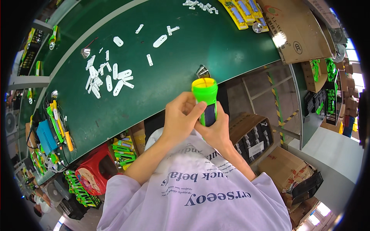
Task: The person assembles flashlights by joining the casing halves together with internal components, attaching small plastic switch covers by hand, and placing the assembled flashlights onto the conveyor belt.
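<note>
Close in front of me, a green flashlight body (pixel 205 92) with a dark side panel stands upright, its wide yellow-lined head facing up. My left hand (pixel 180 115) is closed on its left side, with thumb and fingers on the green casing. Lower down, my right hand (pixel 216 129) wraps round the right side of the same body. A shiny reflector cup (pixel 202 71) sits at the table edge just behind the flashlight's head; whether it is joined by wires I cannot tell.
White plastic pieces (pixel 109 82) lie scattered over the green table (pixel 127 50). Yellow casings (pixel 243 13) and a cardboard box (pixel 298 34) fill the far right. A blue device (pixel 46 136) and a yellow-handled tool (pixel 68 141) are at left. Below stands a red stool (pixel 96 169).
</note>
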`<action>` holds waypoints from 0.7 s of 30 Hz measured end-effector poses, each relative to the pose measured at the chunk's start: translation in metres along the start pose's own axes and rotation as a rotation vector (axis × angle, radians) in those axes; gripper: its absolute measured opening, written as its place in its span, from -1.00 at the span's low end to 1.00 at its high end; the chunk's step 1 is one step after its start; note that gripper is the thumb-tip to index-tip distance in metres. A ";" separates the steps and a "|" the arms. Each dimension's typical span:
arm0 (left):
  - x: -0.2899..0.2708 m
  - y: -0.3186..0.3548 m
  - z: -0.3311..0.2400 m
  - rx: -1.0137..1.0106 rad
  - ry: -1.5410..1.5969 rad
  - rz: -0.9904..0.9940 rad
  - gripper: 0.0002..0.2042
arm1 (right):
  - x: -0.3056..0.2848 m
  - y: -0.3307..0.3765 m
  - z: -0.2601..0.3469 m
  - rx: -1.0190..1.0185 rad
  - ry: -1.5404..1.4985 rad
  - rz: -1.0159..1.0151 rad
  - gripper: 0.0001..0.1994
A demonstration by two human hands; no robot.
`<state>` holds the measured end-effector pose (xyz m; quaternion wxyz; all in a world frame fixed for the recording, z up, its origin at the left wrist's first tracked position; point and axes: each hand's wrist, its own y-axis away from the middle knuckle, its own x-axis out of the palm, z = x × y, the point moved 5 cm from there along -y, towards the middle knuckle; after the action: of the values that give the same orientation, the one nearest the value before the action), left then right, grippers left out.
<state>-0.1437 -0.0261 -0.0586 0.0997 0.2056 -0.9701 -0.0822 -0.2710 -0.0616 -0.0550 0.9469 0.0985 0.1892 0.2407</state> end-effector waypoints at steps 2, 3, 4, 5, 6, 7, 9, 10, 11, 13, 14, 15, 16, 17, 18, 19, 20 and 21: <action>-0.002 -0.004 -0.006 0.017 0.223 -0.047 -0.72 | -0.001 0.003 0.008 -0.115 0.080 0.008 -0.60; -0.004 -0.005 -0.008 0.022 0.221 -0.041 -0.72 | -0.001 0.003 0.008 -0.121 0.078 0.001 -0.60; -0.007 -0.006 -0.012 0.039 0.040 -0.011 -0.73 | -0.002 0.002 0.006 -0.116 0.090 -0.001 -0.59; -0.008 -0.007 -0.015 0.057 -0.142 0.016 -0.73 | -0.003 0.001 0.004 -0.113 0.102 -0.003 -0.59; -0.007 -0.008 -0.015 0.066 -0.145 0.021 -0.73 | -0.003 0.003 0.004 -0.158 0.126 -0.005 -0.54; -0.009 -0.009 -0.012 0.068 -0.149 -0.010 -0.72 | -0.001 0.004 0.004 -0.165 0.122 -0.012 -0.54; -0.007 -0.013 -0.015 0.085 -0.157 -0.028 -0.71 | -0.001 0.005 0.008 -0.218 0.140 -0.127 -0.48; -0.003 -0.014 -0.016 0.045 -0.202 -0.023 -0.72 | 0.000 0.004 0.002 -0.216 0.182 -0.114 -0.45; -0.001 -0.015 -0.018 0.005 -0.248 -0.021 -0.72 | 0.000 0.005 0.001 -0.226 0.175 -0.124 -0.45; 0.004 -0.022 -0.017 0.045 -0.304 -0.003 -0.72 | 0.000 0.003 -0.002 -0.140 0.048 -0.126 -0.47; 0.006 -0.025 -0.017 0.069 -0.352 0.008 -0.71 | -0.003 0.003 0.000 -0.084 -0.014 -0.082 -0.52; 0.007 -0.027 -0.019 0.075 -0.362 0.014 -0.71 | -0.007 0.001 0.001 -0.088 -0.024 -0.089 -0.52; 0.011 -0.030 -0.026 0.137 -0.367 0.058 -0.70 | -0.006 -0.002 -0.005 0.041 -0.248 0.020 -0.55; 0.015 -0.032 -0.032 0.200 -0.371 0.104 -0.70 | -0.004 -0.004 -0.007 0.168 -0.469 0.131 -0.57; 0.014 -0.039 -0.025 0.160 -0.429 0.145 -0.68 | -0.005 -0.003 -0.002 0.264 -0.630 0.243 -0.62; 0.017 -0.045 -0.028 0.167 -0.438 0.153 -0.68 | -0.009 -0.004 -0.006 0.255 -0.640 0.237 -0.62; 0.021 -0.051 -0.032 0.195 -0.393 0.167 -0.69 | -0.007 -0.004 -0.010 0.302 -0.885 0.369 -0.64; 0.025 -0.058 -0.038 0.223 -0.347 0.181 -0.69 | -0.005 -0.003 -0.009 0.344 -1.128 0.506 -0.66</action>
<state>-0.1355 -0.0933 -0.0298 -0.0851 0.1103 -0.9903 0.0006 -0.2774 -0.0658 -0.0627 0.7856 0.4020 -0.3313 0.3339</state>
